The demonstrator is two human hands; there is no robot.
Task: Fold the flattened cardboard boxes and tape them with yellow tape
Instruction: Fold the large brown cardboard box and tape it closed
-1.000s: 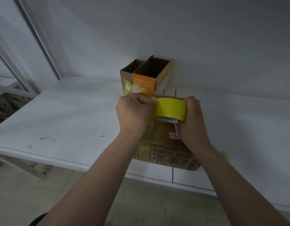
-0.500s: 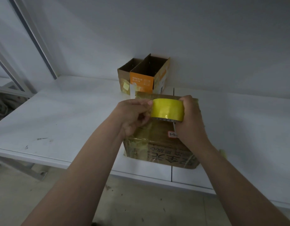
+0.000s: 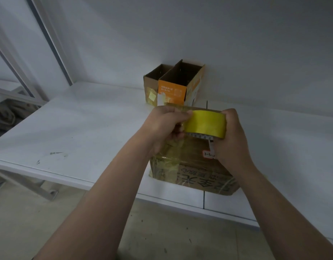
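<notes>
A roll of yellow tape is held above a brown cardboard box that lies on the white table near its front edge. My right hand grips the roll from the right side. My left hand pinches the roll's left side, where the tape end seems to be, with thumb and fingers closed. The box has printed characters on its near side, a small handwritten label and glossy old tape on its left part. Both hands cover much of the box top.
Two open upright boxes stand against the back wall: a brown one and an orange-fronted one. A grey metal frame rises at the left. The table's front edge runs below my forearms, with floor beneath.
My left hand opened its grip and shifted on the roll's left side, then closed there again. The roll stays above the box in my right hand.
</notes>
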